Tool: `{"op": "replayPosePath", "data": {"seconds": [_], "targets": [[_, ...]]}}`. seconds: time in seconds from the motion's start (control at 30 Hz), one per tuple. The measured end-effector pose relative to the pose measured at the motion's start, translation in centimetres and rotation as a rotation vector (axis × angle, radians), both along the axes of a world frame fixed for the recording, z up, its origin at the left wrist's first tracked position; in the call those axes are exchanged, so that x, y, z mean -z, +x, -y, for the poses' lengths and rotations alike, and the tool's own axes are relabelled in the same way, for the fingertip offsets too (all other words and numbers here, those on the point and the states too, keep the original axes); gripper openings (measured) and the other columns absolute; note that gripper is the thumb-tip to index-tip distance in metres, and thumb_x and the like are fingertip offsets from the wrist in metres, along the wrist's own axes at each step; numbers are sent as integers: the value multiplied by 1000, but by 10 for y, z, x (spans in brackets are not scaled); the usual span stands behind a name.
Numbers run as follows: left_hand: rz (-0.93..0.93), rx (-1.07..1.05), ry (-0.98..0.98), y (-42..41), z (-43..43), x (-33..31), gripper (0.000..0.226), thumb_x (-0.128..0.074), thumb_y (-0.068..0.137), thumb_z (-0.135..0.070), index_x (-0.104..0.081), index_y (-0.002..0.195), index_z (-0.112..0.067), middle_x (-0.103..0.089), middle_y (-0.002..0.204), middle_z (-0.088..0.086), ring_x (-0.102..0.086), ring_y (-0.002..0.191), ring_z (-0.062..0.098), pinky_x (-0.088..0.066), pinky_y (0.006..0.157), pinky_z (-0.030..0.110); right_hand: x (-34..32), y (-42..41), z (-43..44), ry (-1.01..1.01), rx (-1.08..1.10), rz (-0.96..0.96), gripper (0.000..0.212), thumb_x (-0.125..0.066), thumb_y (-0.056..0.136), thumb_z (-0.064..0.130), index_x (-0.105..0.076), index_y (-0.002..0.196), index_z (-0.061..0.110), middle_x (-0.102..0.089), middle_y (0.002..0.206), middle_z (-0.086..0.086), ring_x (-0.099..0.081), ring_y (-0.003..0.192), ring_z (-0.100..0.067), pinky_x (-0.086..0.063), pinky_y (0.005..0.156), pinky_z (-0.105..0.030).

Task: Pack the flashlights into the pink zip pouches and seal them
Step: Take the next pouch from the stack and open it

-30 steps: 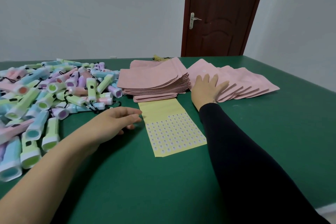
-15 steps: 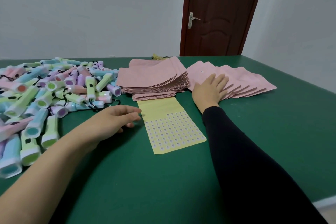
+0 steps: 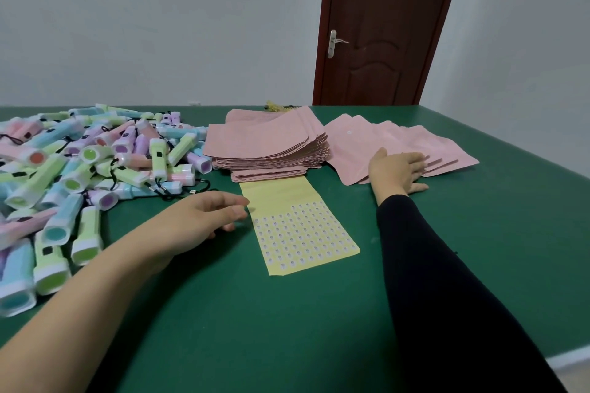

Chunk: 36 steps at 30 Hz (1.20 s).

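Under the right hand's (image 3: 397,170) fingers (image 3: 415,159), which press straight and flat, lies the fanned row of pink pouches (image 3: 367,140). Because they overlap, a drag could pull several at once. The left hand (image 3: 204,214) is loosely curled and empty, its fingertips seemingly touching the yellow sticker sheet (image 3: 297,226). Left of it, the flashlights (image 3: 95,162) are heaped on the table (image 3: 319,313).

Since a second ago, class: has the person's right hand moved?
Yes. The right hand slid rightward across the fanned pouches, away from the yellow sticker sheet.
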<state>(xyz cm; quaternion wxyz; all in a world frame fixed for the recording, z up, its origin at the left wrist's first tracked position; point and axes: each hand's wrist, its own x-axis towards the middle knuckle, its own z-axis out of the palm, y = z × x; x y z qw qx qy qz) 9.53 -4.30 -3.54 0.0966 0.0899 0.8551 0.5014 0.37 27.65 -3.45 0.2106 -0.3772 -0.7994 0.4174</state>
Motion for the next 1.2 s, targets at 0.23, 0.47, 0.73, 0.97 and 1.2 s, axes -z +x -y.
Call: {"op": "replayPosePath", "data": {"seconds": [0.23, 0.47, 0.73, 0.97, 1.2], "targets": [[-6, 1, -13, 1, 0, -1, 18, -61, 94, -39, -66, 111, -38, -68, 78, -12, -60, 74, -5, -41, 68, 20, 0, 9, 17, 112, 29, -72, 77, -51, 95, 27, -5, 154, 7, -3, 162, -17, -8, 148, -32, -11, 116, -55], [-16, 5, -24, 3, -2, -3, 21, -60, 95, -37, -66, 115, -34, -73, 101, -2, -60, 81, -1, -41, 69, 18, 5, 20, 34, 159, -43, -30, 70, -54, 89, 17, -15, 147, 12, -53, 134, -16, -54, 116, -36, -25, 103, -46], [-17, 30, -27, 4, -2, -4, 24, -57, 97, -35, -64, 120, -31, -71, 111, 3, -59, 85, 5, -41, 70, 19, -1, 28, 47, 242, -84, -63, 71, -54, 92, 18, -15, 151, 19, -41, 143, -17, -46, 125, -36, -30, 104, -49], [-51, 29, -34, 0, -4, -2, 23, -59, 96, -36, -64, 118, -30, -71, 93, -2, -59, 78, 0, -41, 70, 19, -31, -2, 101, 652, -382, -218, 35, -47, 99, 28, -57, 130, 16, -46, 131, -8, -40, 122, -26, -37, 98, -39], [-104, 23, -80, 0, -10, 3, 17, -60, 96, -32, -63, 112, -30, -68, 108, -8, -63, 97, 4, -43, 83, 18, -42, -26, 118, 521, -281, 41, 37, -55, 96, 32, -56, 125, 9, -46, 133, -12, -39, 124, -29, -38, 96, -41]]}}
